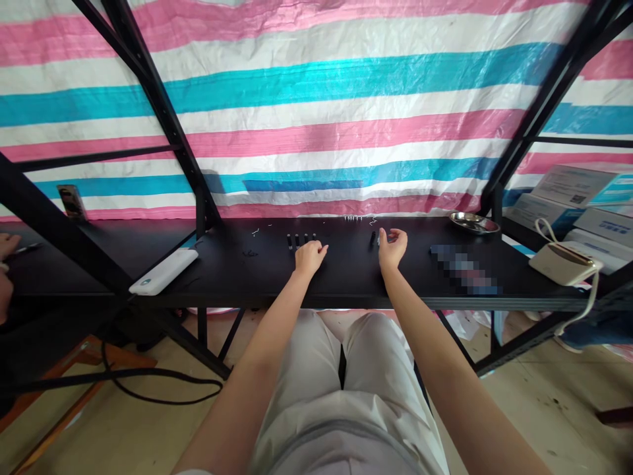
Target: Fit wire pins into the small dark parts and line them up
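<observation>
My left hand (pixel 310 257) rests low over the black tabletop (pixel 346 280), its fingers curled in and mostly hidden from me. Just beyond it stand several small black cylinders (pixel 297 240) in a short row, one partly behind the knuckles. To the right, my right hand (pixel 393 248) is held with thumb and fingers apart, and no object shows between them. Close to its thumb are a small black cylinder (pixel 373 238) and a tiny pale piece too small to name. Several small white pieces (pixel 353 218) line up at the table's back edge.
A white oblong device (pixel 164 271) lies at left, and a shiny metal dish (pixel 473 223) sits at back right. Nearer is a blurred-out flat item (pixel 465 269). A cream pouch (pixel 564 262) with a strap stands by boxes (pixel 568 191). Another person's hand (pixel 6 245) shows far left.
</observation>
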### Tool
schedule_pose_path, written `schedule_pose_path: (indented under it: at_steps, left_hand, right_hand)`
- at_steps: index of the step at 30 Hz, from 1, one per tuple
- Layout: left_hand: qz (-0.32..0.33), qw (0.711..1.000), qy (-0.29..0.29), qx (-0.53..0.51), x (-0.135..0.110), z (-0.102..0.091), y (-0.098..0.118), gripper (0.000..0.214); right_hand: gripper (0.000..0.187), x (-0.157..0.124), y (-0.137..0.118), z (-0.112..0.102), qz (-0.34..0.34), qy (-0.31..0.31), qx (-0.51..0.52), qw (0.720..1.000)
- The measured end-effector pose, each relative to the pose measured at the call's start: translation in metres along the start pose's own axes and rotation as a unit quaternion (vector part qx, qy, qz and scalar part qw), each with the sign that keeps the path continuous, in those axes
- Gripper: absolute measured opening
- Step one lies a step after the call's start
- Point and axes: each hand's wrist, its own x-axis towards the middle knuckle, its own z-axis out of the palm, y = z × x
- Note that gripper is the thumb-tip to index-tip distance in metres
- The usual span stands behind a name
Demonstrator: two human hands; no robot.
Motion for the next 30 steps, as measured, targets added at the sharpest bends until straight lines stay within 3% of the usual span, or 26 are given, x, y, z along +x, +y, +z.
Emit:
schedule_pose_path:
  at_steps: [3,6,12,20,30]
  left_hand:
    - [0.078,0.997,-0.008,-0.025,-0.004,0.000,0.003,0.033]
    - [0.104,0.994,-0.015,-0.034,-0.007,0.000,0.004,0.034]
    - [0.108,0.993,-0.012,-0.037,-0.008,0.000,0.002,0.036]
    - [0.101,0.993,-0.017,-0.061,-0.009,-0.002,0.003,0.036]
    - [0.113,0.992,-0.011,-0.046,-0.009,-0.002,0.003,0.038]
  right_hand:
    - [0.030,0.004,0.005,0.007,-0.021,-0.025,-0.041,0.999]
    - [0.025,0.007,0.007,0.012,-0.019,-0.026,-0.091,0.995]
    - [0.024,0.011,0.012,0.018,-0.016,-0.035,-0.136,0.990]
    - [0.024,0.012,0.016,0.019,-0.007,-0.048,-0.119,0.992]
    - [0.026,0.013,0.022,0.024,-0.024,-0.024,-0.132,0.991]
